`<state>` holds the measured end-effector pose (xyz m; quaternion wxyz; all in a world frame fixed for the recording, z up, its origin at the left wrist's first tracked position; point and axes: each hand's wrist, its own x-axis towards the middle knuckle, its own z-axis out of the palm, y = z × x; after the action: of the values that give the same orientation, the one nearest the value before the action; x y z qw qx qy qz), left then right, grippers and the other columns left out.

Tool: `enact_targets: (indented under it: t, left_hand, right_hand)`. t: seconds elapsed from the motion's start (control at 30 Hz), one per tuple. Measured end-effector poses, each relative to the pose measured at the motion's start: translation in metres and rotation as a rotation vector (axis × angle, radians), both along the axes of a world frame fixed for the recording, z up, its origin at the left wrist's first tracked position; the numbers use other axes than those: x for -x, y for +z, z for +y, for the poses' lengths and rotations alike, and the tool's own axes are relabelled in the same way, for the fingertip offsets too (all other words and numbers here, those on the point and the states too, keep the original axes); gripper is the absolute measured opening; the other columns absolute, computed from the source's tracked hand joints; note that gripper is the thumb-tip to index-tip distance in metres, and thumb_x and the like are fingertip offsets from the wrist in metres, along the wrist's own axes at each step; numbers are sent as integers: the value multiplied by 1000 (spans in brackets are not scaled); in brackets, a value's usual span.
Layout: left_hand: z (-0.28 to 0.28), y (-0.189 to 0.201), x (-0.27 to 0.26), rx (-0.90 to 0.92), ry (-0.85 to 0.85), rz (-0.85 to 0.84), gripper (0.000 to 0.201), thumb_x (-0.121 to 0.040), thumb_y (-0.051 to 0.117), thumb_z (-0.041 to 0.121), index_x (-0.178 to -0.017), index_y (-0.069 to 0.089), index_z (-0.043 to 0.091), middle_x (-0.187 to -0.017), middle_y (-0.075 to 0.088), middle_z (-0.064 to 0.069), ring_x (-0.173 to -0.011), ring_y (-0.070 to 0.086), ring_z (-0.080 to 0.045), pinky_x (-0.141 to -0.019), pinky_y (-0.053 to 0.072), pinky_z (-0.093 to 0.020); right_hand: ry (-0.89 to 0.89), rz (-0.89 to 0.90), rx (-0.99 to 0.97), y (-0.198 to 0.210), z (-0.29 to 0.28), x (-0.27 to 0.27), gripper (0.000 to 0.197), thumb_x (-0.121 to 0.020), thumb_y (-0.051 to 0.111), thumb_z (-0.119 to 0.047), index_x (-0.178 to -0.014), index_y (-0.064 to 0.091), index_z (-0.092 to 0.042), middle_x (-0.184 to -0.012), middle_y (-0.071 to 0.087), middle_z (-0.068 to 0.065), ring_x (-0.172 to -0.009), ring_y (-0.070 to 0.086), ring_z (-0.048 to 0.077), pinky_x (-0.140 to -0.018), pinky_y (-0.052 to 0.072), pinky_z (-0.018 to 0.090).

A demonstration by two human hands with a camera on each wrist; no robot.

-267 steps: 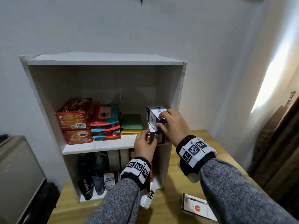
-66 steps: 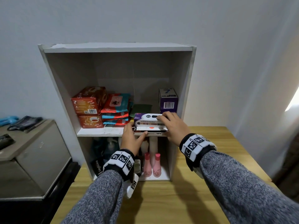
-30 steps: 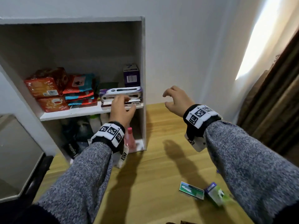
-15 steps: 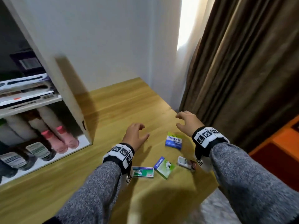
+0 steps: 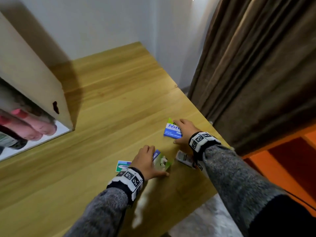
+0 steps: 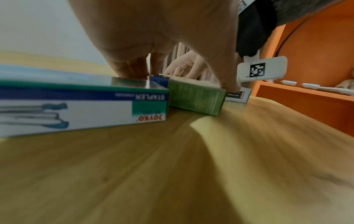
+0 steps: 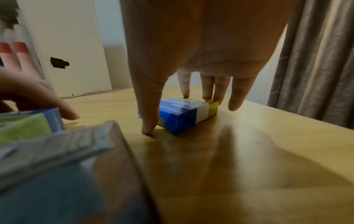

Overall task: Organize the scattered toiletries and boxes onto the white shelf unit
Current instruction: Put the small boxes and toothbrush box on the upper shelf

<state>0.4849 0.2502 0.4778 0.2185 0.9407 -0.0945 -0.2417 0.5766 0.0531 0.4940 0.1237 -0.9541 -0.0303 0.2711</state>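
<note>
Several small boxes lie near the right front corner of the wooden table (image 5: 106, 103). My right hand (image 5: 177, 131) reaches down over a blue Nitto box (image 5: 170, 134), thumb at its near side and fingers (image 7: 208, 91) on its far edge; the box (image 7: 184, 116) still lies flat. My left hand (image 5: 156, 160) covers a green box (image 5: 164, 162) with a purple end, fingers on its far side and thumb (image 6: 228, 84) at its near end. A stapler box (image 5: 122, 165) lies just left of it. A small grey-white box (image 5: 184, 159) sits under my right wrist.
The white shelf unit (image 5: 34, 79) stands at the left, with pink bottles (image 5: 34, 124) on its bottom level. Brown curtains (image 5: 256, 65) hang close behind the table's right edge. An orange floor or furniture (image 5: 282, 159) lies beyond the table corner.
Both hands have dropped from hovering above the table onto the boxes: the right onto the blue one, the left onto the green one. The view has swung further from the shelf.
</note>
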Motion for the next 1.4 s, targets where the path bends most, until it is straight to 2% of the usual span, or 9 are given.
enact_targets:
  t: [0.17,0.37,0.53,0.73,0.9,1.0,1.17,1.27,1.4]
  left_hand:
    - [-5,-2,0,44,-5,-23,91,-57,77,57,-129,41,15,-121,43,-1,-112,43,-19,-100,40,-33]
    - [4,11,-4,128,22,-17,78,-61,79,41,-125,46,13,-116,46,-5,-111,45,-21,-99,39,-30]
    - [50,58,-7,231,179,-104,84,-51,73,50,-122,49,14,-102,44,1,-101,50,-18,-91,42,-26]
    - [166,110,19,212,351,-230,79,-66,77,32,-133,42,11,-127,49,-6,-116,48,-19,-98,36,-23]
    - [284,151,69,216,593,-350,77,-64,81,33,-130,47,13,-122,52,-1,-109,49,-11,-97,38,-20]
    - [352,171,98,173,719,-435,79,-63,81,32,-131,46,12,-125,53,-5,-115,52,-18,-101,40,-26]
    - [439,200,138,238,906,-559,78,-63,82,18,-131,47,7,-120,56,-6,-100,54,-11,-83,41,-16]
    - [477,211,152,274,957,-606,77,-62,83,14,-130,46,7,-113,55,-4,-95,53,-10,-82,43,-20]
    - [510,221,152,265,909,-667,73,-63,82,15,-128,49,9,-108,50,0,-99,55,-13,-85,42,-20]
  right_hand:
    - [-46,-23,24,-5,4,-4,90,-69,77,-39,-141,25,-23,-133,38,13,-127,38,33,-97,44,47]
    - [-81,-55,20,17,11,4,85,-70,74,-43,-141,31,-22,-131,39,12,-129,34,31,-102,40,43]
    - [-3,-126,-38,69,46,3,82,-69,74,-47,-138,38,-22,-124,44,13,-123,40,31,-102,41,41]
    - [231,-250,-140,157,155,5,78,-71,74,-47,-137,41,-23,-119,48,12,-114,48,31,-98,42,37]
    - [489,-364,-234,222,277,27,72,-74,72,-46,-136,42,-24,-121,51,10,-115,50,28,-95,41,34]
    - [618,-439,-262,249,347,39,72,-75,71,-46,-137,41,-24,-129,50,10,-122,46,27,-97,37,33]
    - [772,-537,-325,271,448,51,71,-75,72,-43,-136,43,-19,-130,50,13,-122,43,28,-101,34,34]
    - [794,-551,-330,272,495,54,70,-76,71,-43,-136,42,-19,-129,48,14,-122,41,29,-102,34,36]
    - [758,-554,-326,266,533,51,73,-76,68,-47,-137,40,-20,-133,45,12,-126,37,28,-105,34,39]
